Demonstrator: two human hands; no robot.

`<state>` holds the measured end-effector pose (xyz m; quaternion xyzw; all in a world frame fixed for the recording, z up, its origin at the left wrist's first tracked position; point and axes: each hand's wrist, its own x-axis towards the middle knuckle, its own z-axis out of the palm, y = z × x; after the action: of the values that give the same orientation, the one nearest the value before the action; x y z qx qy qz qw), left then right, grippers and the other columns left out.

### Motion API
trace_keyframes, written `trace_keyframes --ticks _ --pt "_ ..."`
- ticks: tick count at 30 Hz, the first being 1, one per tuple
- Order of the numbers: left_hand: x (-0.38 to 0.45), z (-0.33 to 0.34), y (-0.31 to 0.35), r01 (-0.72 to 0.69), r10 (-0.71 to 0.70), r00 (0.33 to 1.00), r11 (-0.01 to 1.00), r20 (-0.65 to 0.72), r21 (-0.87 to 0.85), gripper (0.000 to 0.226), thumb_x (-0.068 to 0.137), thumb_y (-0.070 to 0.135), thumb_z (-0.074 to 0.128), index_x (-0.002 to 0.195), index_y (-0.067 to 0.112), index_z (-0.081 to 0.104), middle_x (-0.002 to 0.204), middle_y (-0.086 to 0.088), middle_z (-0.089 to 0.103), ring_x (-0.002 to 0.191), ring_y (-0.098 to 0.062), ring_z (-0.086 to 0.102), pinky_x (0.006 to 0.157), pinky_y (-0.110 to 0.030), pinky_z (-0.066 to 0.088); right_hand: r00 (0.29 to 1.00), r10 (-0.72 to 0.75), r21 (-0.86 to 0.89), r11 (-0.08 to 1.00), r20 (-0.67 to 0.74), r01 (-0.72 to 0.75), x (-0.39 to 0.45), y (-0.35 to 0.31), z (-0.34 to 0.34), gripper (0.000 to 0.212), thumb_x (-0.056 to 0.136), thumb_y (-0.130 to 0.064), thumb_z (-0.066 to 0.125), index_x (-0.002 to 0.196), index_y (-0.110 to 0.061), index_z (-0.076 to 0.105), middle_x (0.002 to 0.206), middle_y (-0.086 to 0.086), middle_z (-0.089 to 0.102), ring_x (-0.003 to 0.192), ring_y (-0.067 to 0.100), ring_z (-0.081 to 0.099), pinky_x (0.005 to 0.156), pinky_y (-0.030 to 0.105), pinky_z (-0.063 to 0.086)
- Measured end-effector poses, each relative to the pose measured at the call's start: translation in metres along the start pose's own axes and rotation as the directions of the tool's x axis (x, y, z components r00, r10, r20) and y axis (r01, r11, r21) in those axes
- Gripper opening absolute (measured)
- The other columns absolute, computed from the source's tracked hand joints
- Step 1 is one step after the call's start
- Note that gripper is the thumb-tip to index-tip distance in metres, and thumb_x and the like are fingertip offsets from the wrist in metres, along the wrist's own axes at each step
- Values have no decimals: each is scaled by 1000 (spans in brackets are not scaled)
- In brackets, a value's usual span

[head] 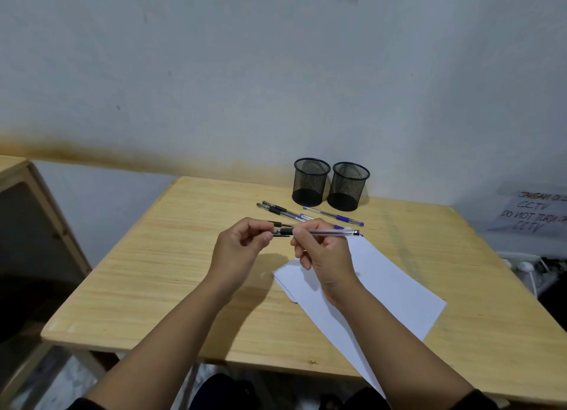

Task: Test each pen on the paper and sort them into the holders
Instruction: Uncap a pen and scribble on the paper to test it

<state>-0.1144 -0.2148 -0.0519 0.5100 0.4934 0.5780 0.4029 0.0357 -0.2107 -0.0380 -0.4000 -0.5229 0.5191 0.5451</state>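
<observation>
Head | both hands (pixel 239 250) grip pen (pixel 325 232) | holders (pixel 310 181) behind, loose pens (pixel 283 211) between

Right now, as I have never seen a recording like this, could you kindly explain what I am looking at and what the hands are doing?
There is no machine here: a person wears a camera on the head, so the single picture looks forward and down at their own arms. The left hand pinches the black cap end of a clear pen, while the right hand grips its barrel; it looks as if the cap is being pulled off. Below lies a wooden table with white paper under the right hand. Further back are several loose pens, one with a blue grip, and two black mesh holders, neither showing any pens.
</observation>
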Motion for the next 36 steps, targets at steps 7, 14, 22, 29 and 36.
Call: trace_keyframes --ticks 7,14,22,29,36 --pt "12 -26 14 -9 1 997 995 -78 -97 28 87 2 56 94 28 64 87 3 68 82 -6 62 83 -17 51 999 27 -131 991 42 -22 -7 -4 -4 27 81 -18 70 108 -20 69 92 -16 72 85 -3 64 73 14 50" --pt "14 -31 45 -93 96 995 989 -23 111 28 86 9 60 100 33 59 91 12 72 87 4 65 80 -12 46 988 -98 -510 848 120 146 4 -31 14 29 81 -27 70 110 -24 68 99 -14 69 85 -6 60 70 1 42" --pt "14 -8 63 -139 153 987 961 -41 240 22 83 24 65 105 24 66 95 9 71 87 -1 64 66 4 39 986 -165 -525 841 -14 133 13 -45 30 15 82 -15 68 96 -15 72 82 -2 69 75 -3 61 65 6 43" --pt "32 24 47 -139 1 979 737 206 661 46 93 33 48 132 9 46 137 -12 50 128 -27 44 103 -34 34 974 -120 -679 733 -193 -44 16 -73 -8 15 80 -15 67 95 -10 68 80 -1 64 73 10 57 61 9 45" --pt "28 103 48 -367 -28 889 556 458 746 49 95 34 41 132 2 39 140 -16 41 131 -28 35 106 -34 30 911 -163 -811 532 -379 -242 -9 -118 -84 2 78 -16 64 79 -15 63 63 -8 52 73 16 50 57 15 34"
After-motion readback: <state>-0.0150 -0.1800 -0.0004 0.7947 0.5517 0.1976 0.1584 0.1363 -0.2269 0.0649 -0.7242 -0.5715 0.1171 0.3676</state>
